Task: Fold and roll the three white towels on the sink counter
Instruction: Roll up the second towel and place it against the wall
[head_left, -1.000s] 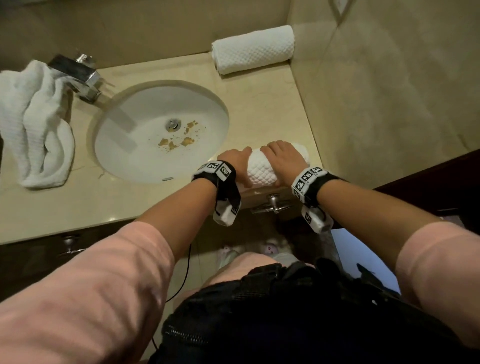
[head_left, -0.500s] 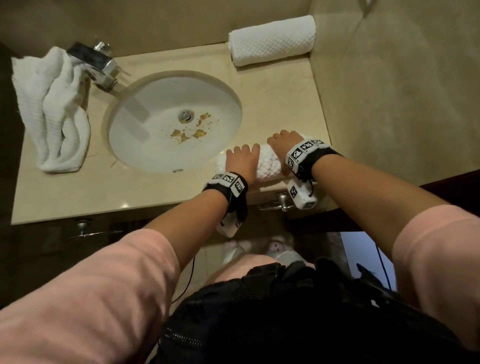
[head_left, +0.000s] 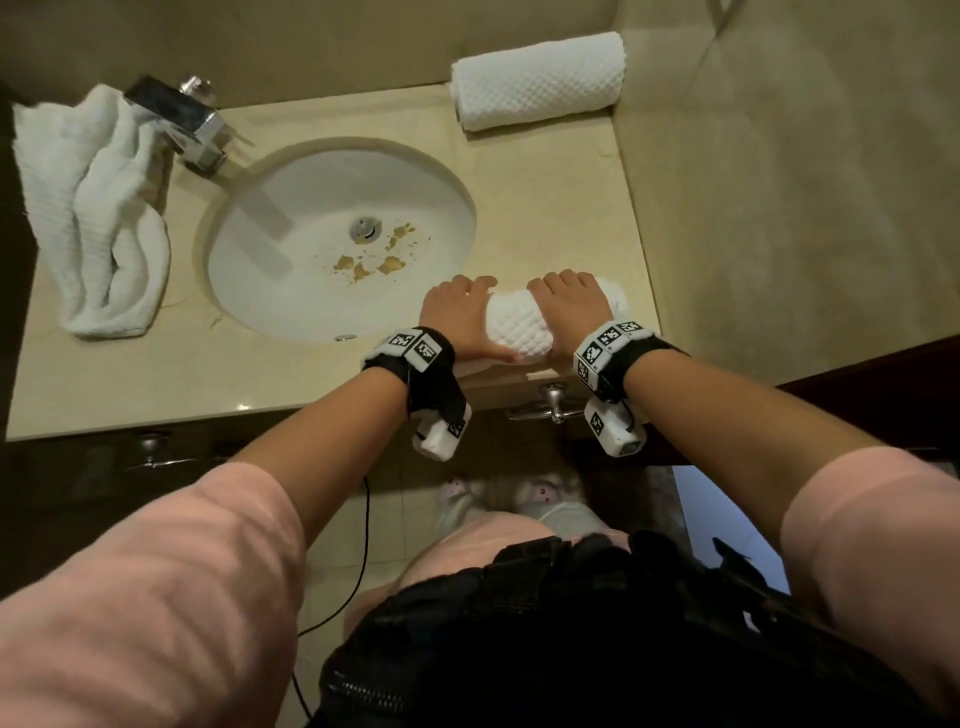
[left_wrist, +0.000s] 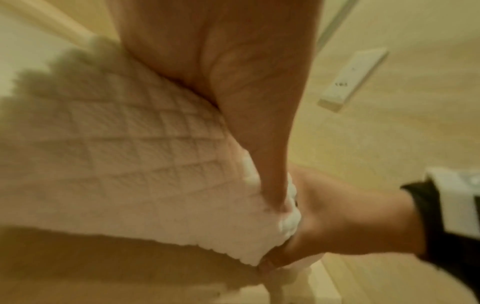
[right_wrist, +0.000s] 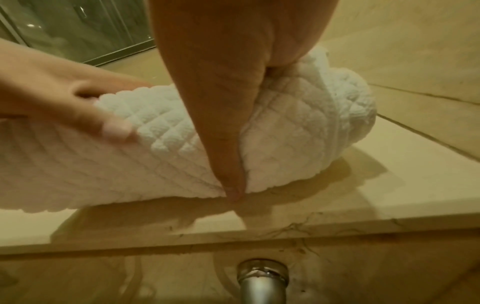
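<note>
A: Where is the roll (head_left: 518, 326) being worked on?

B: It lies on the worktop (head_left: 545, 208) just right of centre in the head view, close to the front edge and just right of the basin (head_left: 291, 218). It is a white quilted towel, wound into a thick cylinder lying crosswise.

A: And the hands?

B: The left hand (head_left: 457, 317) sits on the roll's left end, fingers draped over the top and the thumb (right_wrist: 103, 121) pressed into the near side. The right hand (head_left: 571, 306) grips the right part the same way, fingers curled over the top, its thumb (right_wrist: 228, 144) running down the front to the worktop. Both hands clasp the roll; a short stretch of it shows between them, and its right end sticks out past the right hand.

A: The other towels?

B: A finished roll (head_left: 540, 80) rests at the upper right of the frame against the back wall, well apart from the hands. A loose towel (head_left: 98, 218) lies crumpled at the left, beside the tap (head_left: 182, 122).

A: Anything else?

B: Brownish bits (head_left: 374, 260) lie in the basin near the drain. A metal handle (head_left: 553, 405) shows under the worktop's front edge, below the hands.
</note>
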